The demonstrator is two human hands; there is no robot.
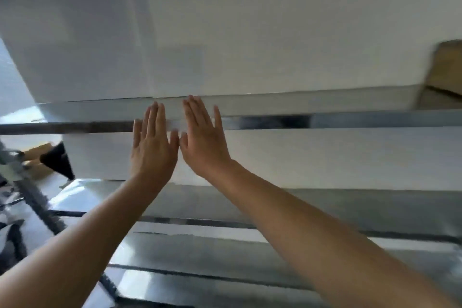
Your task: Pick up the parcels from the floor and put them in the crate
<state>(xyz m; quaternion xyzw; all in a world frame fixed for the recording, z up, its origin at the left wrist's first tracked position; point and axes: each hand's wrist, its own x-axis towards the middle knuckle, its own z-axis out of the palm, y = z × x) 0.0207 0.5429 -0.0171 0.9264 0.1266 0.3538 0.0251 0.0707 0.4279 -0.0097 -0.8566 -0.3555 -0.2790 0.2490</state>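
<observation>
While the left hand (150,142) and right hand (203,137) hover flat, fingers straight and empty, thumbs nearly touching before a broad white panel (225,32), the only likely parcel, a blurred brown cardboard shape (445,70), sits well apart at right; a hasty reach could miss it.

Two hands are in view, the left hand (151,147) and the right hand (203,140). There is one metal bar (350,121), one brown cardboard shape (445,67) and one black object (58,160); blur hides anything else.
</observation>
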